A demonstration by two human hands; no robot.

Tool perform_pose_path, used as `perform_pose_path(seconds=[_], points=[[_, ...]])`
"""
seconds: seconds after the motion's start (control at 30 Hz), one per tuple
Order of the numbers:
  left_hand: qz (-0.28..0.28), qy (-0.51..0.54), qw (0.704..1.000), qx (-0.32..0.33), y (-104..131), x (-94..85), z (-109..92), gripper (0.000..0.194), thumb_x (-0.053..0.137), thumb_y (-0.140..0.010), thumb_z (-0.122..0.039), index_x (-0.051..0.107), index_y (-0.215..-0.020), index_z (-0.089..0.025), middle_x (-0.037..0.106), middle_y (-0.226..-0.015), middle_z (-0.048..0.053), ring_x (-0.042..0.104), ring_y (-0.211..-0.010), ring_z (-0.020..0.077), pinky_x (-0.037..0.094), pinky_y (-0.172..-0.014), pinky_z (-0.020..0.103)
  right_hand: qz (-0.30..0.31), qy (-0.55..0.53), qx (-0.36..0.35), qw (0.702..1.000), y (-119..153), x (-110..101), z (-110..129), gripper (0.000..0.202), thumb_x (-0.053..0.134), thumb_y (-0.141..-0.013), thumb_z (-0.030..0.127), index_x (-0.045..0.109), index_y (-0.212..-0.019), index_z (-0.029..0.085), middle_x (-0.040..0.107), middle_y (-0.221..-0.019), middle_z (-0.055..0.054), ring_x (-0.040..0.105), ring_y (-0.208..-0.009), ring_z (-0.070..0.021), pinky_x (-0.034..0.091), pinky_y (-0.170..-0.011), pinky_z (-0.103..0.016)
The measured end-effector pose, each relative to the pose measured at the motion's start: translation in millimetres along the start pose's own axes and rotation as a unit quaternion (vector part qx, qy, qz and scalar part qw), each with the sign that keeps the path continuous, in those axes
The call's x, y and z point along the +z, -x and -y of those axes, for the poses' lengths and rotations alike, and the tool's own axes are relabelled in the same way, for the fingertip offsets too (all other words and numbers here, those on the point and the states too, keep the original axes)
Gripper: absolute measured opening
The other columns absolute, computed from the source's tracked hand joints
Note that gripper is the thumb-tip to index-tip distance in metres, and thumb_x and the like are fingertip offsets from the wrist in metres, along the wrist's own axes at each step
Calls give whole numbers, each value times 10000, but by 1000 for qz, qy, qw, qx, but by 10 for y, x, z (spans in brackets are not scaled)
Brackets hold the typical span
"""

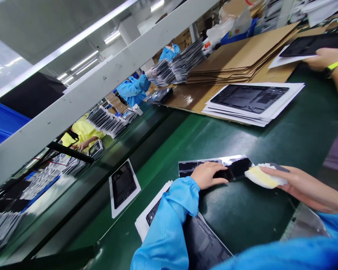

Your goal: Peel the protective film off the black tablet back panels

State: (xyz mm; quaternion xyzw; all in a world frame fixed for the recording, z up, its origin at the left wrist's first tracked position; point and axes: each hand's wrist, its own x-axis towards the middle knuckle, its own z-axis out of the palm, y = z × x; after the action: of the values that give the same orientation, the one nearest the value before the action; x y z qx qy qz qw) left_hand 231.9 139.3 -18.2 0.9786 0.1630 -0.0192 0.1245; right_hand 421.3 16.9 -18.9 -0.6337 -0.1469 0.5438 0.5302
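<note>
The person's right hand (295,183) grips a white-and-yellow pad (261,177) at the end of a dark panel (239,168), while the left hand (210,175) rests over this panel with fingers loosely bent; if that hold is too light and the pad pushes hard, the panel could perhaps slide or be scratched. They are upon a green worktop (236,213), shiny in places, with paper-backed panels (207,242) beside the blue sleeve (169,228). Farther there are cardboard sheets (242,56), then co-workers in yellow (83,131) and blue, beneath ceiling lamps (112,36).
</note>
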Motion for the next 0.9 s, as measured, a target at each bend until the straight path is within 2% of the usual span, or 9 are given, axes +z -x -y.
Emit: perform_pose_path(seconds=[0.17, 0.37, 0.47, 0.6, 0.77, 0.9], points=[[0, -30, 1000, 0, 12, 13, -23, 619, 607, -755, -571, 539, -1248, -203, 599, -1294, 31, 554, -1174, 179, 467, -997, 271, -4, 19, -6, 1000, 0, 9, -1, 137, 565, -456, 315, 619, -544, 225, 700, -675, -56, 630, -611, -200, 513, -502, -246], [-5, -62, 998, 18, 20, -7, -8, 481, 547, -834, -502, 558, -1220, -215, 604, -1292, 7, 575, -1139, 142, 476, -963, 225, -12, 24, -12, 1000, 5, 24, 14, 105, 575, -435, 318, 605, -509, 251, 700, -644, -30, 628, -588, -200, 514, -491, -252], [-17, -87, 996, 21, 32, 30, -50, 441, 524, -859, -422, 540, -1237, -197, 607, -1285, 24, 575, -1135, 150, 473, -969, 237, -20, 21, -11, 1000, 33, 43, 25, 96, 571, -424, 317, 607, -491, 258, 701, -639, -25, 624, -560, -188, 511, -484, -243], [-53, -131, 990, 6, 46, 156, -153, 490, 502, -831, -283, 465, -1293, -122, 559, -1326, 97, 545, -1168, 197, 473, -978, 303, -17, 4, 5, 1000, 59, 62, 36, 95, 555, -434, 300, 613, -483, 243, 700, -638, -35, 624, -557, -177, 507, -487, -216], [-78, -180, 980, -6, 43, 258, -179, 409, 401, -891, -158, 431, -1292, -85, 605, -1256, 116, 590, -1090, 176, 508, -867, 290, -18, -4, 30, 999, 48, -4, 18, 115, 520, -492, 264, 626, -512, 222, 698, -655, -61, 629, -593, -184, 510, -527, -230], [-76, -210, 975, -3, 30, 271, -167, 271, 386, -916, -126, 544, -1136, -116, 654, -1137, 113, 645, -934, 160, 518, -715, 272, -4, -7, 27, 1000, 49, -76, 11, 152, 516, -515, 266, 651, -563, 218, 700, -696, -67, 631, -637, -193, 511, -552, -240]])
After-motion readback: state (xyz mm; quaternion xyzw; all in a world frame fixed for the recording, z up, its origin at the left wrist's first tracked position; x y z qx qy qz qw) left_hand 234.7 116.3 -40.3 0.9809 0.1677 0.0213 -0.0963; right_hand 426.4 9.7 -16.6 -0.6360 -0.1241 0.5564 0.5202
